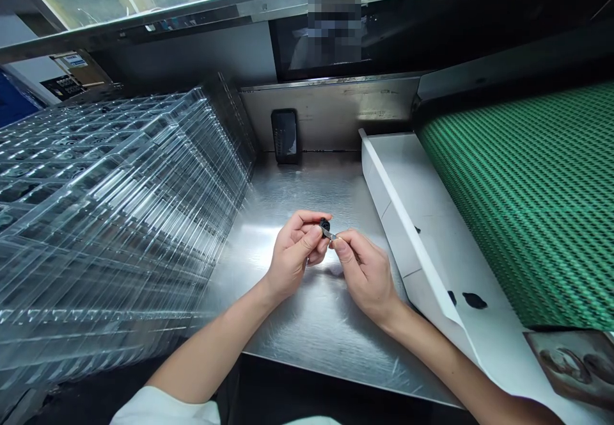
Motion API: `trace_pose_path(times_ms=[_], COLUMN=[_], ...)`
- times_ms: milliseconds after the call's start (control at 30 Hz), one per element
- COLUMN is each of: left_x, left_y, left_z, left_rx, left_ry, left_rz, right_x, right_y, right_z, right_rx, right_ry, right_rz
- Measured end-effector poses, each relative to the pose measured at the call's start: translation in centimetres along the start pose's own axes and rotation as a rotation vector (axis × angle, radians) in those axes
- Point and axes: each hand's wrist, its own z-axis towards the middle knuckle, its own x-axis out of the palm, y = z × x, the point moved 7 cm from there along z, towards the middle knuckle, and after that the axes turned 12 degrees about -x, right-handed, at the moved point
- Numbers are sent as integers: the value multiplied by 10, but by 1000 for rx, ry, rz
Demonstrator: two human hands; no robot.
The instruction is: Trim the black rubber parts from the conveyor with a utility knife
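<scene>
Close work in the middle of the stainless steel worktop point(307, 329)! The left hand point(295, 252) is clenched around a small black part point(325, 224), fingers curled beneath it, while the right hand point(364, 278) pinches a slim silver piece point(329, 234) between its fingertips, with that piece right up against the black part. Along the worktop's left edge leans a tall stack of clear plastic trays point(119, 220), row upon row of moulded pockets, with dark shapes in some of them, too blurred through the plastic to name. Over on the right edge, a shallow white tray point(407, 220) runs alongside the worktop, holding two black blobs point(474, 300) near its front end and a tiny dark speck point(416, 229) further up. Just beyond it sits a green textured conveyor belt point(522, 201). At the back edge, a black phone point(285, 136) stands propped against a steel panel point(336, 114), and down past the front right corner lies a brown printed sheet point(570, 364).
</scene>
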Motion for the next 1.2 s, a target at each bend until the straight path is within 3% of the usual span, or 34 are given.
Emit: trace_pose_path(times_ms=[500,733,867,967,1033,1133,1200], left_x=[0,3,10,14,13,10,12], left_y=[1,10,21,20,15,4,-11], left_z=[0,2,0,3,7,6,-4], left_rx=[-53,-190,-276,-223,-175,-117,-67], left_ry=[23,67,98,123,116,58,9], left_rz=[-65,-155,-128,-86,-72,-91,-103], right_x=[-1,-9,-7,-12,-17,-18,-18], right_y=[0,-2,-2,0,-9,-25,-26], right_z=[1,1,-3,-4,-5,-8,-9], right_rx=[9,43,82,57,126,234,186], right_ry=[-12,-135,-142,-138,-118,-35,-42], right_rz=[12,97,91,-44,-164,-280,-287])
